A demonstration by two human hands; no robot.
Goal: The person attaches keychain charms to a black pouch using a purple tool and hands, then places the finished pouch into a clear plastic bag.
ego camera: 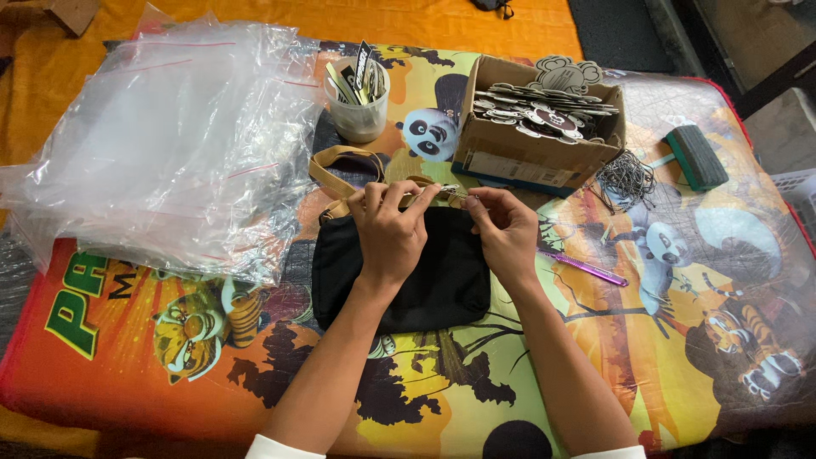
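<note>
A small black bag with tan straps lies flat on the cartoon-printed mat. My left hand rests on the bag's top edge and pinches the tan strap end with its metal fitting. My right hand sits just to the right, its thumb and forefinger pinched on a small metal piece at the same spot. The two hands nearly touch at the fingertips.
A heap of clear plastic bags fills the left side. A clear cup of tags and a cardboard box of round paper tags stand behind. Metal hooks, a green block and a purple pen lie right.
</note>
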